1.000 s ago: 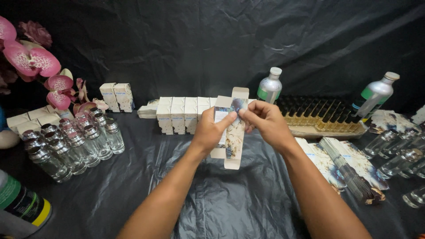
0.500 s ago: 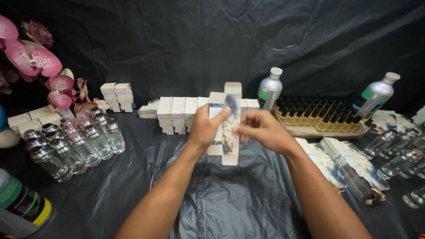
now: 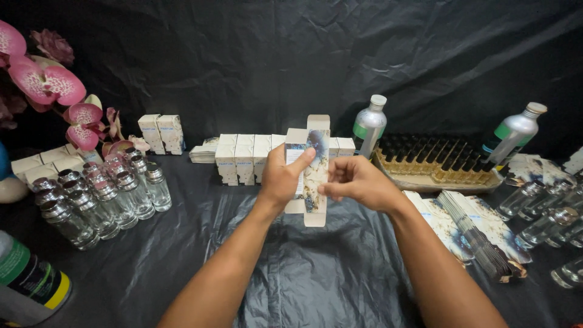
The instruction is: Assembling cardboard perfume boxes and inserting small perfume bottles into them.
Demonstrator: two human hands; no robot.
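While both hands meet over the black-covered surface (image 3: 316,279), the scene reads from left to right:

Flowers: pink blooms (image 3: 45,82) far left of the carton.
Glass bottles: a cluster of clear, silver-capped bottles (image 3: 100,197) left of the carton.
Box row: small white boxes (image 3: 246,158) standing just behind the carton.
Left hand: the left hand (image 3: 282,179) grips the carton's left edge, thumb across its front.
Carton: an unfolded, upright cardboard carton (image 3: 313,173) with a marbled pattern, held above the surface, flaps open at both ends.
Right hand: the right hand (image 3: 358,182), fingers curled, touches the carton's right edge.
Tray: dark-capped vials in a tray (image 3: 437,161) right of the carton.
Flat cartons: a stack (image 3: 473,228) lying right of the carton.
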